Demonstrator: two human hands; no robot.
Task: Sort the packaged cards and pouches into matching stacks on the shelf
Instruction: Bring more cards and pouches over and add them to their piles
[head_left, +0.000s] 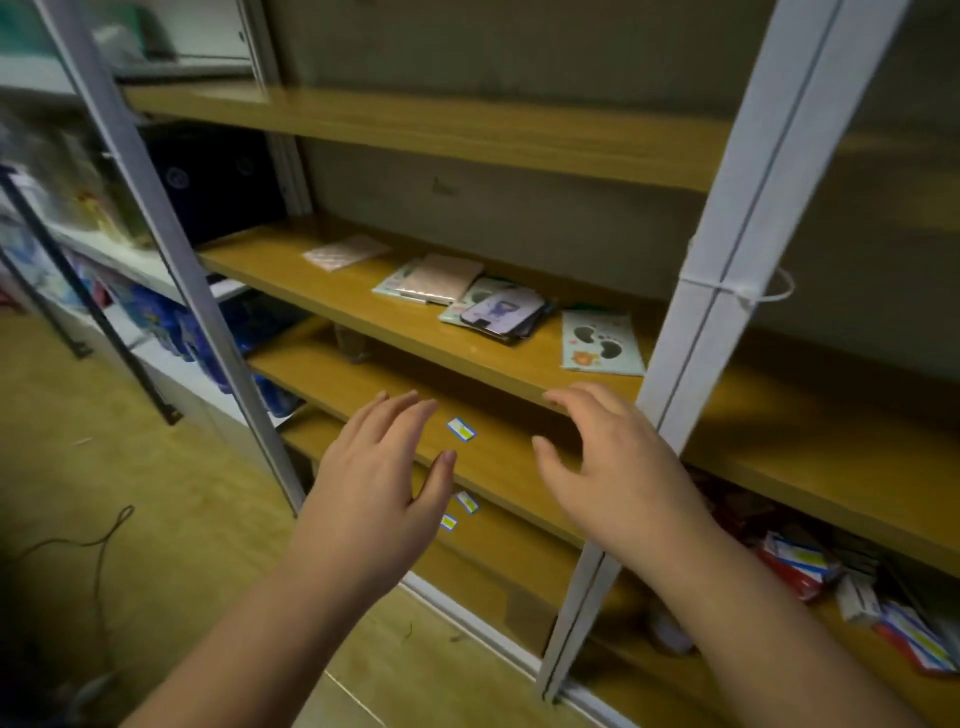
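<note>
Head view shows me both hands held out in front of the wooden shelf (363, 306), fingers spread and holding nothing. My left hand (374, 488) hovers below the shelf edge; my right hand (618, 467) is just beside the white post (727, 291). On the shelf lie a pink pouch (345, 251), a pink-topped stack (434, 278), a pile of cards (501, 314) and a footprint card (602, 343), near one another.

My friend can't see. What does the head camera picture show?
Two empty open hands, left hand and right hand, reach toward a wooden shelf. On it lie a pink pouch, two mixed piles of packaged cards, and a footprint card.
</note>
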